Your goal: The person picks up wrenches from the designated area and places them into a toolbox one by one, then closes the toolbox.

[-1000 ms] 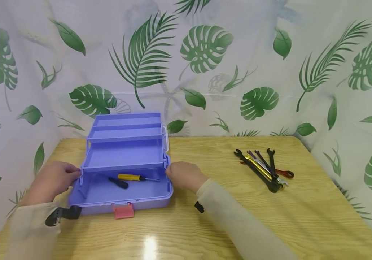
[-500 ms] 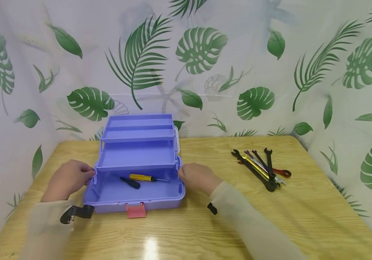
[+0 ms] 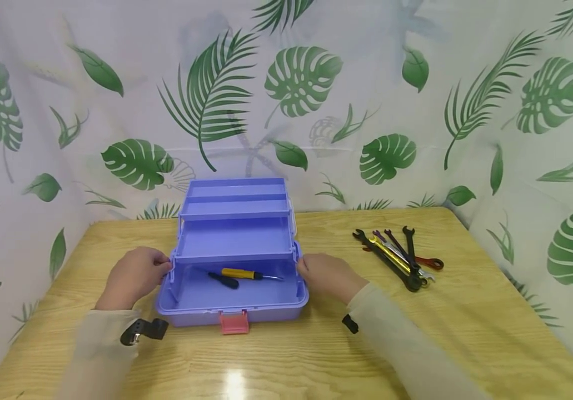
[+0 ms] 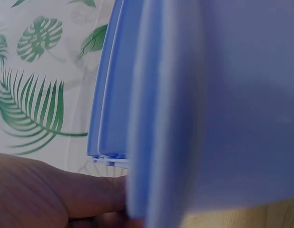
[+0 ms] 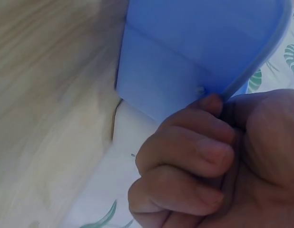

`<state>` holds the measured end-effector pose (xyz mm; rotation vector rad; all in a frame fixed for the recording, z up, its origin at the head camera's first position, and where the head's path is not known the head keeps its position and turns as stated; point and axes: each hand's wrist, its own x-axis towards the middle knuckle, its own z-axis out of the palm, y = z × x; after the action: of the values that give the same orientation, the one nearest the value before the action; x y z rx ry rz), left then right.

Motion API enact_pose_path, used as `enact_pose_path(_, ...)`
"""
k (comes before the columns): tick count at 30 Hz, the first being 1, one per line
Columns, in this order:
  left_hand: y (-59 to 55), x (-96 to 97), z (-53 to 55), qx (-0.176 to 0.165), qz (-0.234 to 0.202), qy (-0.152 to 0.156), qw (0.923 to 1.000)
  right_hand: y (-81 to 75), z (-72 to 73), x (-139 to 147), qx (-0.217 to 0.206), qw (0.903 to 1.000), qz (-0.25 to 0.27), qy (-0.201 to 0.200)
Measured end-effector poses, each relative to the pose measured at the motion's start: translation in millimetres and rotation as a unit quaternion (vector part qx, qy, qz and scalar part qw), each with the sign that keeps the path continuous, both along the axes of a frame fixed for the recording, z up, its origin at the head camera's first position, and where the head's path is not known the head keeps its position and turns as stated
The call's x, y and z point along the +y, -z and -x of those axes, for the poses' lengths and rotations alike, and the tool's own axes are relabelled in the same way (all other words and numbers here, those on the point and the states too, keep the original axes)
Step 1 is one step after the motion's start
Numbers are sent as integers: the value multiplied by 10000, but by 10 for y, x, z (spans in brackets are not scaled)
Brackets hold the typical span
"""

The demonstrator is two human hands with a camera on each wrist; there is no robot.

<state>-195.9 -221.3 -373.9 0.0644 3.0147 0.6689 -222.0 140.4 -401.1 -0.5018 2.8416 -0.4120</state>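
A purple-blue toolbox (image 3: 236, 316) stands open on the table, its two trays (image 3: 236, 239) raised in steps at the back. In its bottom lie a yellow-handled screwdriver (image 3: 238, 273) and a black-handled screwdriver (image 3: 223, 279). My left hand (image 3: 136, 275) pinches the box's left side near the lower tray's end; the left wrist view has the thumb against the wall's edge. On the opposite side my right hand (image 3: 328, 275) grips the rim, and the right wrist view shows its fingers (image 5: 185, 152) curled, with the index finger and thumb at the edge. A pink latch (image 3: 234, 322) hangs at the front.
Several wrenches (image 3: 396, 258), black, gold, silver, purple and red, lie in a loose pile on the right of the wooden table (image 3: 286, 361). A white leaf-patterned cloth (image 3: 341, 111) hangs behind the table and along its sides.
Both hands have moved the toolbox to the right across the table, keeping their hold on its sides. The screwdrivers travel with it. The wrench pile stays in place on the table.
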Motion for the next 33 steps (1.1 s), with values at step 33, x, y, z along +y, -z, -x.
enact_pose_path(33, 110, 583, 281, -125, -740, 340, 9966, 0, 56, 692, -75, 9903, 920, 1039)
